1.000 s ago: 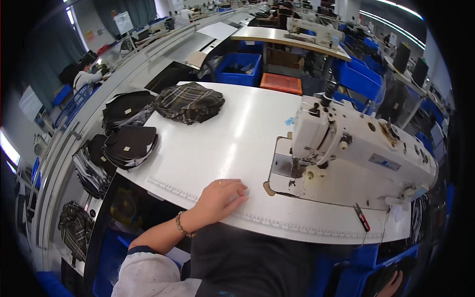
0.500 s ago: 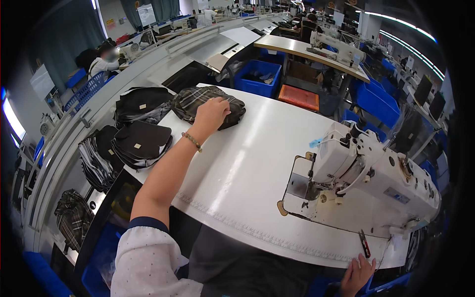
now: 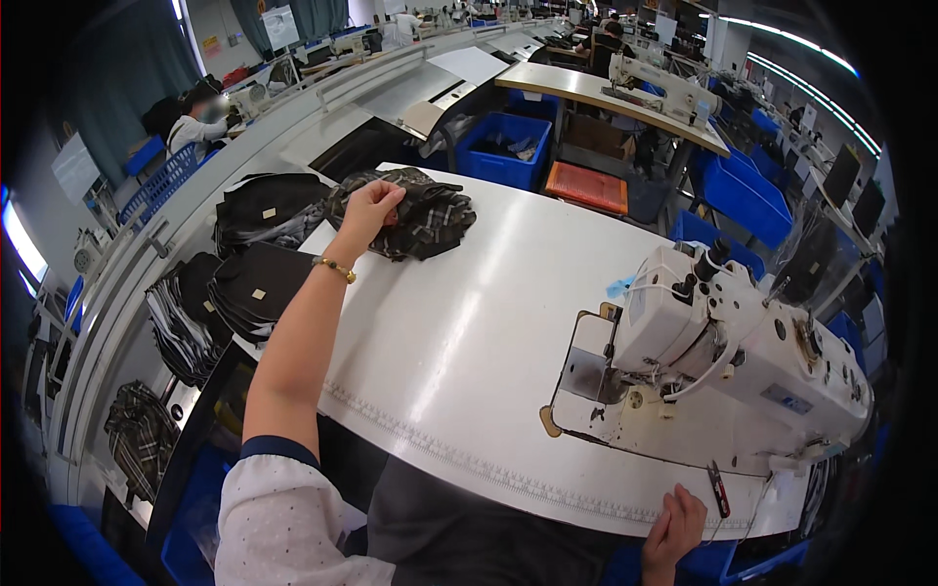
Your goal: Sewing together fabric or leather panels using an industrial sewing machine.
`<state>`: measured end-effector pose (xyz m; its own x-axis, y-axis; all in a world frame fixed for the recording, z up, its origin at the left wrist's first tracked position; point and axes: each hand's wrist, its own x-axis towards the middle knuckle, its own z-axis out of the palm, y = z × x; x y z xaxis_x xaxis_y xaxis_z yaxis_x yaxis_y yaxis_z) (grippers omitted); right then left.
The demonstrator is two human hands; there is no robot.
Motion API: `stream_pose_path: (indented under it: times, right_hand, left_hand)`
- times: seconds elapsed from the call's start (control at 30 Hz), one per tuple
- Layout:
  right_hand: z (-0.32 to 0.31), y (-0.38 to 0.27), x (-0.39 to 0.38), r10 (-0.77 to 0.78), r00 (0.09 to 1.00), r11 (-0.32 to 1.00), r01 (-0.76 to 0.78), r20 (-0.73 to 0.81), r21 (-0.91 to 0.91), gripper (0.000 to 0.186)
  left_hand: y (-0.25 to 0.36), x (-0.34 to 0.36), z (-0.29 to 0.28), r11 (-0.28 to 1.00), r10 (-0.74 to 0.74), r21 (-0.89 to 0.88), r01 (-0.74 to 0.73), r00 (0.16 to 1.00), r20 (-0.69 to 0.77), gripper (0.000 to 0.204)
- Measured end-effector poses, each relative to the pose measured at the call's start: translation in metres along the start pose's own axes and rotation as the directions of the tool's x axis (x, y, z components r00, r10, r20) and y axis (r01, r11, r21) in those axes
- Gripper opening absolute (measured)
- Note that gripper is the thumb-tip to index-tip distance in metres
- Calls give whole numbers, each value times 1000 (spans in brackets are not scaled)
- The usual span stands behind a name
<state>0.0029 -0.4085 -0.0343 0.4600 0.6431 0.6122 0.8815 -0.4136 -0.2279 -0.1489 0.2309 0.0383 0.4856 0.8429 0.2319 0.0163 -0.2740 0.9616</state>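
My left grip (image 3: 369,213) is pinching a fold of the dark plaid cloth (image 3: 435,223), thumb and fingertips pressing together on it. The cloth is lying in a crumpled heap at the far left corner of the white surface (image 3: 479,313). A beaded bracelet (image 3: 335,269) is circling my left wrist. My right grip (image 3: 676,523) is hanging loosely at the near edge, its fingers half curled and slightly spread, holding nothing that I can see; I cannot tell whether it is touching the edge. The snips (image 3: 719,490) with the red and black handle are lying just to its right.

Beside the plaid cloth, a dark stack (image 3: 269,203) with a small pale tag is resting at the left, and another dark stack (image 3: 256,281) is sitting nearer to me, overlapping the left edge. A second plaid bundle (image 3: 143,438) is lying lower, at the far left. The white sewing machine (image 3: 733,337) is standing at the right, and a printed ruler strip (image 3: 469,465) is running along the near edge.
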Motion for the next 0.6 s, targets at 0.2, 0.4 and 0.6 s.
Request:
stream_pose_path:
  times: [0.2, 0.4, 0.6]
  right_hand:
    - [1, 0, -2, -2, 1000, 1000, 2, -5, -9, 21]
    - [1, 3, -4, 4, 1000, 1000, -3, 15, -8, 24]
    - [1, 2, -3, -6, 1000, 1000, 6, 26, -12, 26]
  left_hand:
    - [13, 4, -7, 997, 39, 58, -48, 988, 147, 12]
    - [23, 7, -6, 983, 40, 163, -83, 967, 252, 12]
    - [24, 12, -2, 982, 62, 164, -96, 977, 203, 12]
